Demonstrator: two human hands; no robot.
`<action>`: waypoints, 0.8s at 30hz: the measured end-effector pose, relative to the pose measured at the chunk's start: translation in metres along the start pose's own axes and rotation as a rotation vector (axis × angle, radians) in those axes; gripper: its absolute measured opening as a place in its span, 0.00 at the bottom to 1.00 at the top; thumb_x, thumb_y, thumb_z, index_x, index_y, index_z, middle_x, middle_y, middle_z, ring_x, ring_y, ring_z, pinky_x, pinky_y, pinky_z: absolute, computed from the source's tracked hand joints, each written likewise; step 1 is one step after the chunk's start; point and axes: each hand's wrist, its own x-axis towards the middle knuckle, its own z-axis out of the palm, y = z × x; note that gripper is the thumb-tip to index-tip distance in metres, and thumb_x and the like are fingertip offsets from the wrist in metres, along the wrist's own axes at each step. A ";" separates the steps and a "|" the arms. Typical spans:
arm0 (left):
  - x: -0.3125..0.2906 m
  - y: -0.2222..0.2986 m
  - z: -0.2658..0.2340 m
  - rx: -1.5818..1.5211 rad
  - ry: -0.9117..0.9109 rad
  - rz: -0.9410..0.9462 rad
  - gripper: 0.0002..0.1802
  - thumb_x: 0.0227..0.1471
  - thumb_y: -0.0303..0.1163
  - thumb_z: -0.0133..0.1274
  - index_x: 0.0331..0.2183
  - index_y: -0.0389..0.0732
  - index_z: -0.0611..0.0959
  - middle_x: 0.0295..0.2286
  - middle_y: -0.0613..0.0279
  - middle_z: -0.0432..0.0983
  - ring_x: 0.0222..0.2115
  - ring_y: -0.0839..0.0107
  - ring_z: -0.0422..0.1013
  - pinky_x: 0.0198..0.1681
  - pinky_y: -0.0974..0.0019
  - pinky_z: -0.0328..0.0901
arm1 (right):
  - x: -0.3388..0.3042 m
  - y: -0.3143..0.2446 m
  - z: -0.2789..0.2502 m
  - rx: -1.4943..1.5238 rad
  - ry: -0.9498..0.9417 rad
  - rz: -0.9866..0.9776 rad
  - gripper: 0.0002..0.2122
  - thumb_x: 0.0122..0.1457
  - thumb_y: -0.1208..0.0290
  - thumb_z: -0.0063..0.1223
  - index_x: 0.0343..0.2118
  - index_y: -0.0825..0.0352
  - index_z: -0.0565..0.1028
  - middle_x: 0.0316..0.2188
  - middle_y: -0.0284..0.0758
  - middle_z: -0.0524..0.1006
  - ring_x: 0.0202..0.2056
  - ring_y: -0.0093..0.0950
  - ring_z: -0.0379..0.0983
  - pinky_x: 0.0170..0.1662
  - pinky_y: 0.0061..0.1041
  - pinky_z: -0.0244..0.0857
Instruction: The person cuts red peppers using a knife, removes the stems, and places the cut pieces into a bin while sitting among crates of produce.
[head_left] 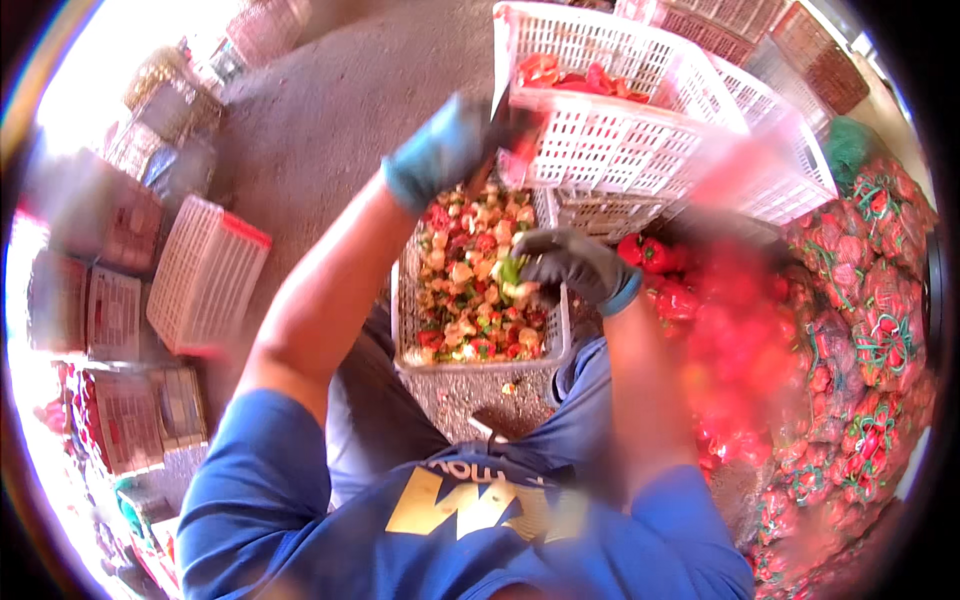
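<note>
My left hand, in a blue glove with dark fingers, is raised at the near left corner of a white crate. Motion smears its fingers, and a red patch shows beside them; whether they grip it I cannot tell. My right hand, in a dark glove with a blue cuff, has its fingers closed on a green-topped pepper core. This hand is over the right side of a low crate full of cut pepper cores and scraps. Red pepper pieces lie in the white crate.
A large heap of whole red peppers lies to my right, partly blurred. Beyond it are stacked net bags of red produce. Several crates stand at the left, one a tilted white crate with a red rim. My knees flank the low crate.
</note>
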 end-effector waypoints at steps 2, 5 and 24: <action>0.026 0.026 -0.003 -0.034 0.305 0.156 0.20 0.66 0.38 0.49 0.51 0.34 0.80 0.38 0.57 0.84 0.32 0.68 0.80 0.33 0.69 0.72 | 0.001 0.008 -0.004 0.096 0.059 -0.078 0.17 0.59 0.59 0.59 0.42 0.68 0.78 0.24 0.31 0.78 0.19 0.22 0.73 0.23 0.20 0.66; 0.014 0.019 0.005 -0.129 0.234 -0.066 0.25 0.65 0.46 0.50 0.55 0.39 0.78 0.41 0.58 0.83 0.35 0.71 0.80 0.32 0.72 0.73 | -0.001 0.007 -0.019 0.037 0.182 -0.080 0.15 0.58 0.60 0.60 0.40 0.67 0.76 0.23 0.32 0.76 0.18 0.22 0.72 0.22 0.21 0.65; -0.098 -0.013 0.068 -0.553 0.175 -0.129 0.21 0.59 0.31 0.62 0.53 0.36 0.80 0.43 0.64 0.82 0.43 0.78 0.73 0.51 0.70 0.68 | 0.033 0.025 -0.018 0.353 0.332 -0.270 0.11 0.62 0.69 0.57 0.46 0.65 0.79 0.31 0.30 0.81 0.30 0.23 0.79 0.35 0.26 0.75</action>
